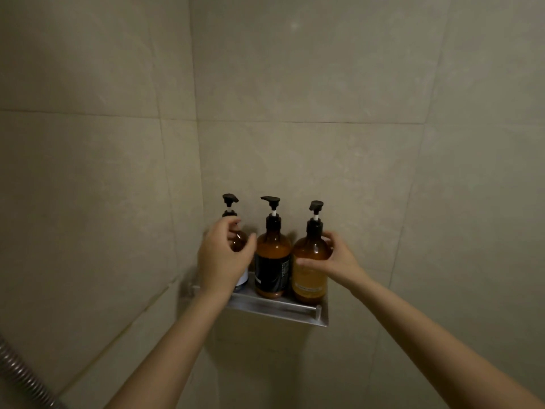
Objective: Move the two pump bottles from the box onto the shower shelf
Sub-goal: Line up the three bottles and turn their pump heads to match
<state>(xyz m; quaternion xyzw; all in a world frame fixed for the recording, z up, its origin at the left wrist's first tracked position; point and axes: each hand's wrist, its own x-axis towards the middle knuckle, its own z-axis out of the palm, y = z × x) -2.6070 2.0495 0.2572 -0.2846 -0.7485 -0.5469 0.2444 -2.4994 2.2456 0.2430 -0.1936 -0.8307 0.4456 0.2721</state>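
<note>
While three amber pump bottles stand upright on the metal shower shelf (275, 309), the left hand (221, 258) curls loosely around the left bottle (239, 242). The right hand (333, 261) cups the right bottle (310, 261), seemingly steadying both beside the middle bottle (272, 261).

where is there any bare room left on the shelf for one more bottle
Hardly any. Three bottles fill the shelf side by side: left bottle, middle bottle and right bottle nearly touch. The left hand covers the left end, the right hand flanks the right bottle. Only the thin front strip behind the rail is bare.
</note>
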